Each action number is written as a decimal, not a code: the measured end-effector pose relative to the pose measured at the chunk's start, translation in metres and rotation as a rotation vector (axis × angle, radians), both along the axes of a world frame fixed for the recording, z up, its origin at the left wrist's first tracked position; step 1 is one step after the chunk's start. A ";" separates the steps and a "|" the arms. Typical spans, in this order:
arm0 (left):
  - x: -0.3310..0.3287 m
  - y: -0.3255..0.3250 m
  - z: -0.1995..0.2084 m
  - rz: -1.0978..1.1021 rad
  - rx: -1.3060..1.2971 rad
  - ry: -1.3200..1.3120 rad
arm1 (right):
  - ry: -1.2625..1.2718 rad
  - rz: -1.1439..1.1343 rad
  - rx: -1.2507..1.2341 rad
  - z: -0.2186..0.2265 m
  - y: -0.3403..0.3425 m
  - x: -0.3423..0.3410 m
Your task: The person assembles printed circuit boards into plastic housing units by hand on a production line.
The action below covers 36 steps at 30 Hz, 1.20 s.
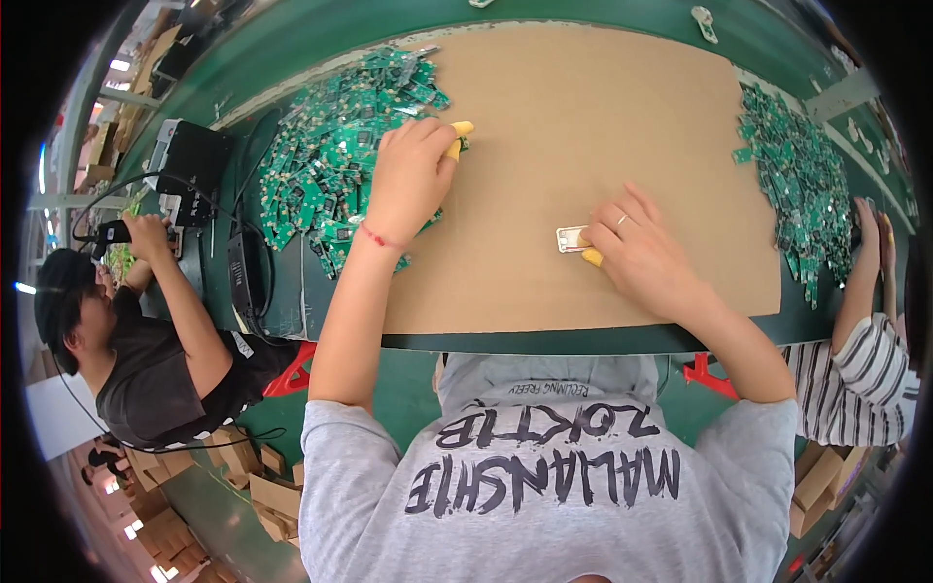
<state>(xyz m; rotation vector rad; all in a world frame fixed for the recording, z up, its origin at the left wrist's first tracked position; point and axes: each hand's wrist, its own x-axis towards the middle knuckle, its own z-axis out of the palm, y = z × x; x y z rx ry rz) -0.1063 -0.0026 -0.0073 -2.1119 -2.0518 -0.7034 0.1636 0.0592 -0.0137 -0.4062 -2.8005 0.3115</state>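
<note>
Pale casing point(569, 240): right end between pinching fingers, right hand point(637, 251). Green board point(465, 145): beside narrowed fingers, left hand point(414, 173); grip unclear.

The work sheet point(544, 117) is matt, smooth cardboard. The circuit boards point(321, 175) have glossy, rough-piled surfaces with shiny metallic spots. The shirt point(544, 532) is matt cloth; the finger covers point(592, 257) look rubbery.

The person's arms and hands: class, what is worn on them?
Short light-grey sleeves leave the forearms bare. Yellow finger covers show on the left hand and right hand. A thin red bracelet circles the left wrist; a slim ring, the right hand.
</note>
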 end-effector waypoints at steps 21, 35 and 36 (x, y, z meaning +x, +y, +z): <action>0.115 -0.017 0.016 -0.230 -0.170 -1.425 | 0.362 -0.091 -1.113 0.030 -0.004 0.009; 0.133 -0.027 0.027 -0.163 0.300 -0.714 | 0.614 -0.250 -1.539 0.049 -0.033 -0.003; 0.133 -0.027 0.026 -0.163 0.301 -0.714 | 0.645 -0.244 -1.561 0.049 -0.034 -0.004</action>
